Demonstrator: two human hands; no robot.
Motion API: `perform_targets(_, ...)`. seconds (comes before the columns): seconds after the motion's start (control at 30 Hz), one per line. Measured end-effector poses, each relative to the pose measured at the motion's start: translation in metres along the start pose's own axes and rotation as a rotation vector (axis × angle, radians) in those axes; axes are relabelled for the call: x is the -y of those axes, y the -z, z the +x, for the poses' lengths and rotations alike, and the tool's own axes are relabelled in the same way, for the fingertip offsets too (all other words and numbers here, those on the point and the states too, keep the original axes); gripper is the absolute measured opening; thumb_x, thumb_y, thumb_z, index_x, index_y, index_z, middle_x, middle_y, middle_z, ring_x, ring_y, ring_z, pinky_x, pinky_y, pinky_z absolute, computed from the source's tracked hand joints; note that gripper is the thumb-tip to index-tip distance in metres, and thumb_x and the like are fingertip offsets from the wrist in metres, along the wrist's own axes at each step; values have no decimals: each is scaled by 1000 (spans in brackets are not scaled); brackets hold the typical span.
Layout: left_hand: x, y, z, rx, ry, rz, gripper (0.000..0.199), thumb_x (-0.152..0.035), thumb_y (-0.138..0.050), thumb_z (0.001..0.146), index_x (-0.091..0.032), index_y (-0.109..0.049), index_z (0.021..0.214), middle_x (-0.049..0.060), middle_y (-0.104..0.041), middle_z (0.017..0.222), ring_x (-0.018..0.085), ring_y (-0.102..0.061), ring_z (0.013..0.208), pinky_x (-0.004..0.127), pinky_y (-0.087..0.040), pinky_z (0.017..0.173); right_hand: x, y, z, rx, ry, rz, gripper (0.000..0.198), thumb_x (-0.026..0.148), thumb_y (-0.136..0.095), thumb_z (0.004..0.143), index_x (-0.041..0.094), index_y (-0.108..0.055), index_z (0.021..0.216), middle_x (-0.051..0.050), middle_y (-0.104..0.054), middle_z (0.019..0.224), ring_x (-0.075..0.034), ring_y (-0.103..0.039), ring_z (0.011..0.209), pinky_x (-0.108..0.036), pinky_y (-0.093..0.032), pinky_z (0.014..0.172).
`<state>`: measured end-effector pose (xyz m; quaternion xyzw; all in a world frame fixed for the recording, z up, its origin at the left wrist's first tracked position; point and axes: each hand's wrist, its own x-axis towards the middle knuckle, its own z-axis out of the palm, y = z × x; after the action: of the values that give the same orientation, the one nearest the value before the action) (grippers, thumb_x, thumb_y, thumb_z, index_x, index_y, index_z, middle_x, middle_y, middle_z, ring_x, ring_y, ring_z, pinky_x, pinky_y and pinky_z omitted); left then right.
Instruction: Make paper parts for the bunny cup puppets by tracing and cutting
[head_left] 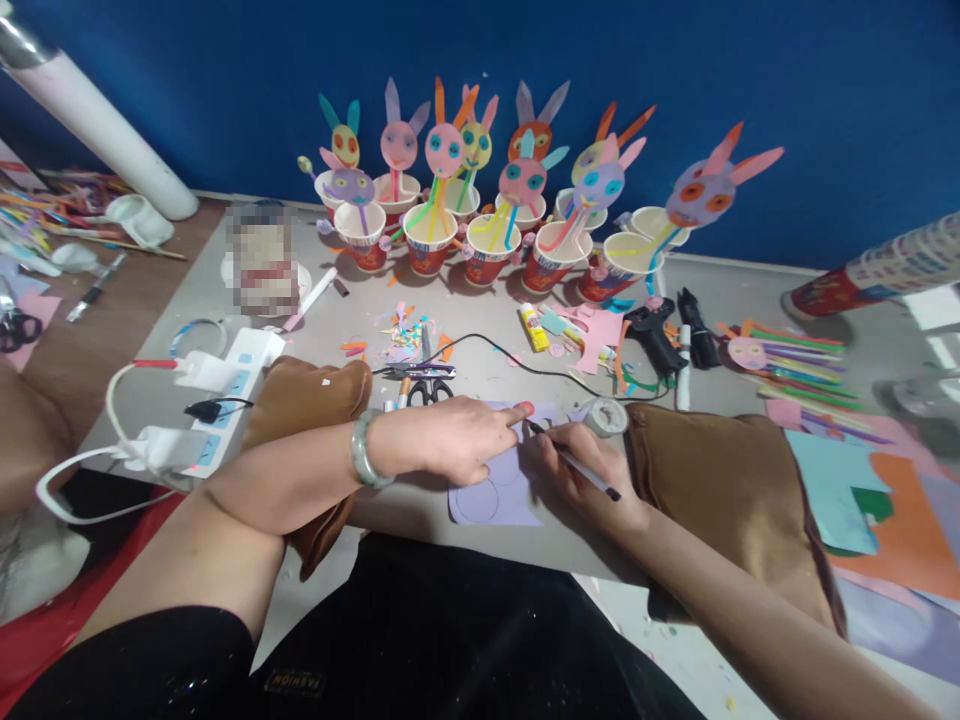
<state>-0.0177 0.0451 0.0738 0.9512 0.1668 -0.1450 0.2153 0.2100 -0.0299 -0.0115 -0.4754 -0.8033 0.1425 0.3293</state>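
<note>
Well, both hands (457, 440) (596, 468) face a blue wall (675, 60) across the table (562, 548).

Black clothing (450, 640), tiny pale specks on the dark sleeve (150, 670), a FASHION patch (295, 683), and a pale-green bangle (361, 452) circling the left wrist (405, 443)!

craft workshop, glue gun (655, 332) and paper scraps (406, 336)

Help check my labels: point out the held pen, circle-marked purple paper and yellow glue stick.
Held pen (586, 470), head view: its barrel.
Purple paper (511, 496), head view: its lower part.
Yellow glue stick (534, 327), head view: its body.
</note>
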Motion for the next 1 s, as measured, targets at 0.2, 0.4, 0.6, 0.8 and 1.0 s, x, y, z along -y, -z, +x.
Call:
perform_targets(0.2, 1, 3, 0, 13, 11, -27, 29, -22, -58, 87, -11, -69, 112, 16, -38, 164, 20, -68, 88, 37, -53, 74, -6, -4, -8, 4, 42, 27, 10, 16, -56, 96, 25, -55, 92, -3, -67, 82, -21, -66, 71, -38, -55, 62)
perform_targets(0.4, 6, -3, 1, -19, -5, -79, 31, -24, -61, 87, -12, -68, 115, 16, -36, 165, 23, -68, 101, 37, -54, 85, -5, -1, 1, 81, 252, -2, 15, 11, -54, 95, 22, -58, 105, -7, -71, 89, -22, -66, 77, -40, -56, 72)
perform_targets(0.6, 5, -2, 2, 8, 14, -76, 35, -23, -61, 88, -12, -66, 121, 16, -32, 167, 25, -68, 108, 38, -54, 89, -2, -4, 8, 118, 358, -164, 18, 8, -49, 95, 17, -63, 102, -11, -71, 87, -23, -64, 77, -39, -54, 75)
perform_targets(0.8, 4, -1, 1, -7, 4, -67, 32, -22, -61, 88, -12, -68, 117, 16, -35, 166, 25, -68, 110, 38, -54, 90, 4, -6, 13, 170, 384, -294, 22, 8, -44, 98, 16, -65, 93, -11, -68, 83, -22, -58, 74, -37, -49, 72)
perform_targets(1.0, 6, -4, 2, -19, 2, -69, 30, -21, -62, 88, -12, -68, 116, 16, -37, 165, 25, -68, 112, 37, -55, 92, 6, -6, 12, 146, 401, -295, 21, 7, -46, 97, 16, -63, 90, -9, -64, 78, -21, -53, 71, -35, -46, 70)
